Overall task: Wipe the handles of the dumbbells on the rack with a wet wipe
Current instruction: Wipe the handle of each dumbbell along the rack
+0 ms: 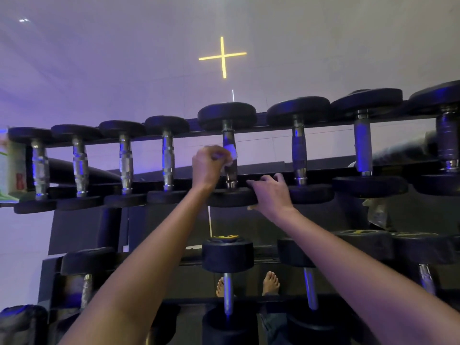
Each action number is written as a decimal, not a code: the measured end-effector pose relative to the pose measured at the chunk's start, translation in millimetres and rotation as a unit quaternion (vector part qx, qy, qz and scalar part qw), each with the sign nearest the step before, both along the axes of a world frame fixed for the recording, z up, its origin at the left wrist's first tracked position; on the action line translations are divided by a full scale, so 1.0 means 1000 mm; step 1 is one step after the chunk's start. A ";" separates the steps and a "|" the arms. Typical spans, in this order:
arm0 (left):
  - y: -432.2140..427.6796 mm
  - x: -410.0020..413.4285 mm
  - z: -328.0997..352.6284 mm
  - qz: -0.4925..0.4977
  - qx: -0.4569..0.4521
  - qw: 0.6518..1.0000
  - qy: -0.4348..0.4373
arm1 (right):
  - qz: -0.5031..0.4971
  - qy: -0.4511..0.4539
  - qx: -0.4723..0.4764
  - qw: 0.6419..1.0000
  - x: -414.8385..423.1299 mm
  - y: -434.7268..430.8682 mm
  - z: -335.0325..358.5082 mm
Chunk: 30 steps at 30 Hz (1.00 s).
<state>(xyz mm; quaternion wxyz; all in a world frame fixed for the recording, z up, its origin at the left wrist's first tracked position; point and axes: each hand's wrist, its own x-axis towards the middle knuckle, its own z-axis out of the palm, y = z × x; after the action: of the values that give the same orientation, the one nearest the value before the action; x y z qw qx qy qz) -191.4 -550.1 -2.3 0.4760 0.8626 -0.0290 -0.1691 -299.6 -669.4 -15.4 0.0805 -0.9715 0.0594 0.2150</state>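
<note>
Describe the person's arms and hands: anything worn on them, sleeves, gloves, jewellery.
Both arms are bare all the way to the bottom edge of the picture, with no sleeves in view. The left hand and right hand wear no gloves. No watch, bracelet or ring shows on either wrist or on the fingers that can be seen.

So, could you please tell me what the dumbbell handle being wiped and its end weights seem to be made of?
The handle looks like bare metal, probably chromed steel: it shines and reflects the blue light. The end weights look like matte black rubber or a rubber coating: dull, no glints. The wipe in the left hand looks like thin white fabric.
</note>
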 end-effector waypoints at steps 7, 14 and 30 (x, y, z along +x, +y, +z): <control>-0.005 0.019 -0.004 0.037 -0.015 0.999 -0.013 | 0.035 -0.096 -0.057 0.993 0.000 0.013 0.008; 0.012 -0.008 -0.014 -0.050 0.045 0.993 -0.095 | -0.041 -0.060 0.104 0.992 -0.005 0.017 0.004; 0.022 -0.012 -0.014 -0.039 0.017 0.998 -0.044 | -0.050 -0.049 0.153 0.986 -0.009 0.023 0.013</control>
<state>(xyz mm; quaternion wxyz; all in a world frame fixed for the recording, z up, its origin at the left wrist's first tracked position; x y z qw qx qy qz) -203.2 -528.6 -16.3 0.4528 0.8751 -0.0811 -0.1500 -308.3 -646.9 -2.7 0.2419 -0.9528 0.0701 0.1693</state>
